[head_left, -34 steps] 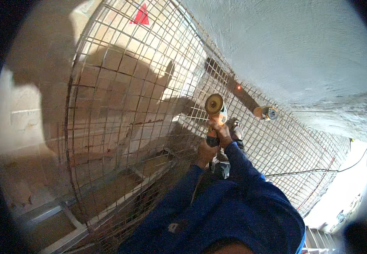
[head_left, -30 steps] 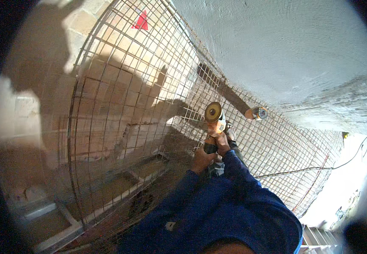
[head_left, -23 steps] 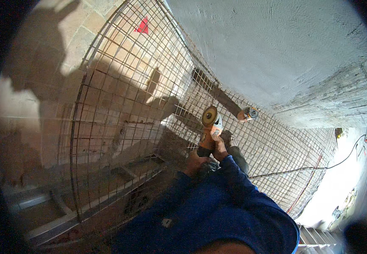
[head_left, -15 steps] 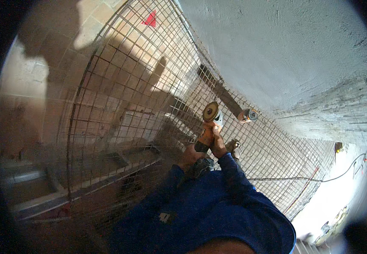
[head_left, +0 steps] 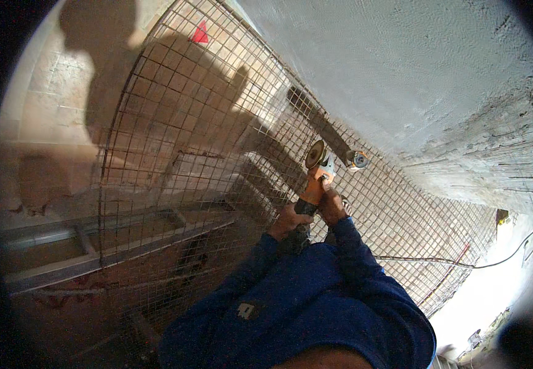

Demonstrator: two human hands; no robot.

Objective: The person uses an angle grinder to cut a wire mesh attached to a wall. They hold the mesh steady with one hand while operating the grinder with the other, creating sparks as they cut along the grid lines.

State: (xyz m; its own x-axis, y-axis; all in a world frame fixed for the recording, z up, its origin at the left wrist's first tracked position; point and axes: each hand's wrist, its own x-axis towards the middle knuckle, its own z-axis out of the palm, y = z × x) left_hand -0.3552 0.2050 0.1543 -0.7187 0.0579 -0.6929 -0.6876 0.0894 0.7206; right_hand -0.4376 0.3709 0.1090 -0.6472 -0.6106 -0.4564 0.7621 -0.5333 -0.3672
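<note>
An orange and black angle grinder is gripped in both my hands, its round disc pointing up and away from me. My left hand is closed round the black rear end of the body. Further forward, my right hand wraps the orange body from the right side. Below and around the grinder spreads a sheet of wire mesh. The disc appears in front of the mesh; whether it touches a wire I cannot tell. Just right of the disc is a round-ended orange and grey object, perhaps a second tool.
A rough grey plastered wall rises along the right. A dark cable runs over the mesh to the right. At lower left lies a metal frame with crossbars. A red triangular piece shows at the top, near a person-shaped shadow.
The grinder and both hands have shifted slightly right in view, and the disc now shows more edge-on. The whole view has turned a little. Both hands keep their hold.
</note>
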